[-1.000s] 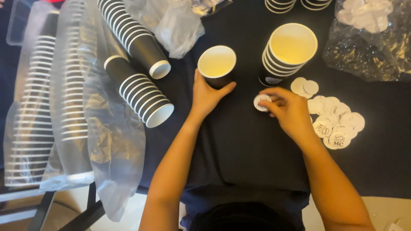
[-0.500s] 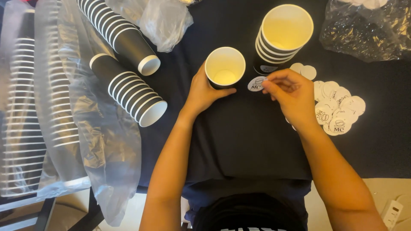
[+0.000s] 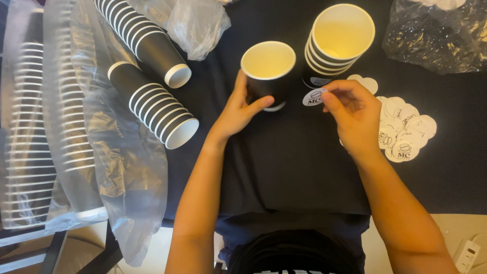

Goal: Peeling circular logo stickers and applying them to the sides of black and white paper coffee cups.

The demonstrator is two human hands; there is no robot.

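the single black paper cup (image 3: 268, 71) has a white rolled rim and a pale cream inside, which is empty; it stands tilted on the dark tablecloth (image 3: 284, 162), near the middle of the table. the left hand (image 3: 239, 109) curls around the cup's side, thumb across the front near its base. the right hand (image 3: 355, 114) pinches a small round white sticker (image 3: 313, 97) by its edge between thumb and fingertips, just beside the cup's lower right. behind the sticker stands an upright stack of nested black cups (image 3: 337, 43), the top one empty but for a small pale mark at its bottom. loose round white stickers (image 3: 406, 132) lie in a flat heap by the right wrist. two long stacks of cups (image 3: 152, 106) lie on their sides, partly out of crinkled clear plastic sleeves (image 3: 106, 162); more clear sleeves at the far left hold pale ribbed stacks. a crumpled clear bag (image 3: 436, 35) sits at top right.
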